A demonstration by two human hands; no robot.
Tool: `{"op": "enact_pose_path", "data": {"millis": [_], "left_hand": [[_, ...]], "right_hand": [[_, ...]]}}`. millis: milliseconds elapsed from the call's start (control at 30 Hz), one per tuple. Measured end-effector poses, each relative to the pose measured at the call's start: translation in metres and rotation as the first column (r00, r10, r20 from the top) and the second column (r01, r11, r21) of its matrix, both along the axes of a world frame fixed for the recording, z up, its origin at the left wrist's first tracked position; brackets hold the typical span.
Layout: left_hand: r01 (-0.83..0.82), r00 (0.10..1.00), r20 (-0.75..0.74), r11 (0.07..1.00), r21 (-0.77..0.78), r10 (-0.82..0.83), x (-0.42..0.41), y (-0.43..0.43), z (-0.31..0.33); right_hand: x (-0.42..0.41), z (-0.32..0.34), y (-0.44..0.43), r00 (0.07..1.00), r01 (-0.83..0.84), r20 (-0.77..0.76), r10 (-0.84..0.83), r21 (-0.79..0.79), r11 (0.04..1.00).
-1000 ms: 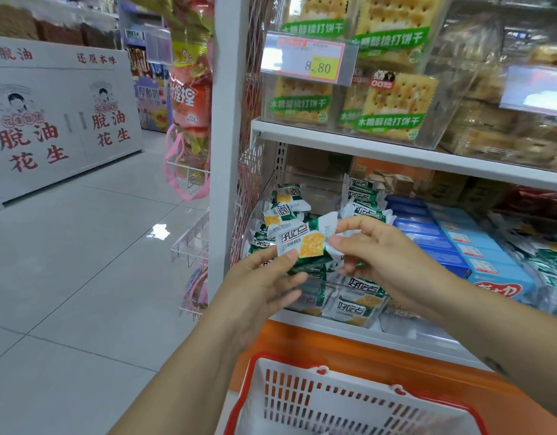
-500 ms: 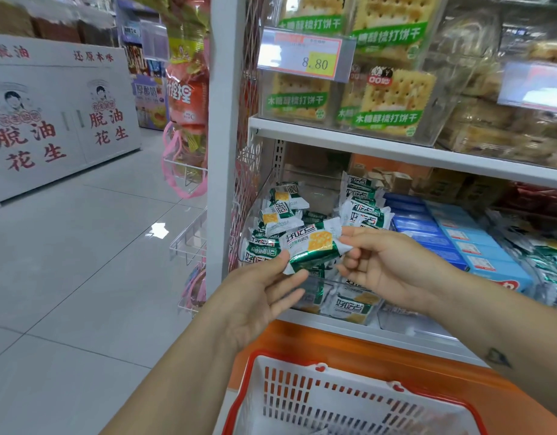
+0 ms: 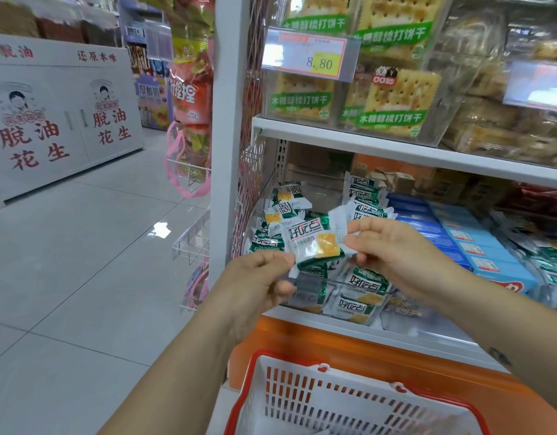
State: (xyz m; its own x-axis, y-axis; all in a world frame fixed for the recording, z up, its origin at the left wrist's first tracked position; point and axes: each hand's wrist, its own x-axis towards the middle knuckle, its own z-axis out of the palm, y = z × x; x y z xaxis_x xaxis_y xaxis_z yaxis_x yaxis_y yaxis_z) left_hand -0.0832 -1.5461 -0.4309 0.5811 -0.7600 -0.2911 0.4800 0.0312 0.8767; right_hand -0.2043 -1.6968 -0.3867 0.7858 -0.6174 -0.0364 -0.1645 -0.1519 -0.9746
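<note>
The right hand [image 3: 393,255] is covering the right end of the packet [image 3: 311,243], and fingers of the left hand [image 3: 255,284] are hiding its lower left corner. Both hands are blocking part of the pile [image 3: 362,296] behind them. The bottom edge is cutting off the basket [image 3: 349,400] and both forearms. Small print on the tag [image 3: 311,54] is showing too small to read, and the far tag [image 3: 537,86] is blurring out at the right edge.

The snack packet [image 3: 314,244] is white and green with a yellow cracker picture; the basket [image 3: 349,400] white, slotted, red-rimmed; boxes [image 3: 478,246] at the right of the shelf [image 3: 349,331] are blue.
</note>
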Motion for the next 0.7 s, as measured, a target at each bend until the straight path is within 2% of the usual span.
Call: {"op": "enact_pose_path", "data": {"millis": [33,100,167,233,433,500,600,700], "left_hand": [[-0.006,1.0,0.021,1.0,-0.01,0.006,0.0,-0.001,0.0],[-0.006,1.0,-0.009,0.999,-0.053,0.005,-0.001,-0.001,0.001],[0.011,0.998,-0.056,0.996,-0.09,-0.017,-0.003,-0.001,0.004],[0.023,0.994,-0.1,0.994,-0.105,-0.033,-0.004,-0.001,0.005],[-0.024,1.0,0.0,0.995,-0.094,0.024,-0.003,-0.001,-0.001],[-0.038,0.996,0.077,0.995,-0.095,0.045,-0.002,-0.003,-0.004],[-0.058,0.967,0.243,0.995,-0.08,0.076,-0.002,-0.005,-0.007],[-0.041,0.921,0.385,0.998,-0.055,0.059,-0.002,-0.005,-0.007]], "right_hand": [[-0.002,0.004,0.001,0.999,-0.045,-0.031,0.041,-0.169,0.985],[-0.005,0.011,0.003,0.991,-0.13,-0.089,0.102,-0.435,0.891],[-0.007,0.014,0.004,0.985,-0.171,-0.121,0.123,-0.574,0.801],[-0.008,0.013,0.004,0.983,-0.183,-0.14,0.123,-0.619,0.764],[-0.007,0.006,0.005,0.98,-0.182,-0.155,0.121,-0.489,0.853],[-0.006,0.003,0.006,0.977,-0.186,-0.172,0.123,-0.429,0.884],[-0.002,-0.004,0.008,0.99,-0.118,-0.108,0.093,-0.256,0.959],[0.001,-0.008,0.008,0.993,-0.048,-0.112,0.025,-0.203,0.978]]}}
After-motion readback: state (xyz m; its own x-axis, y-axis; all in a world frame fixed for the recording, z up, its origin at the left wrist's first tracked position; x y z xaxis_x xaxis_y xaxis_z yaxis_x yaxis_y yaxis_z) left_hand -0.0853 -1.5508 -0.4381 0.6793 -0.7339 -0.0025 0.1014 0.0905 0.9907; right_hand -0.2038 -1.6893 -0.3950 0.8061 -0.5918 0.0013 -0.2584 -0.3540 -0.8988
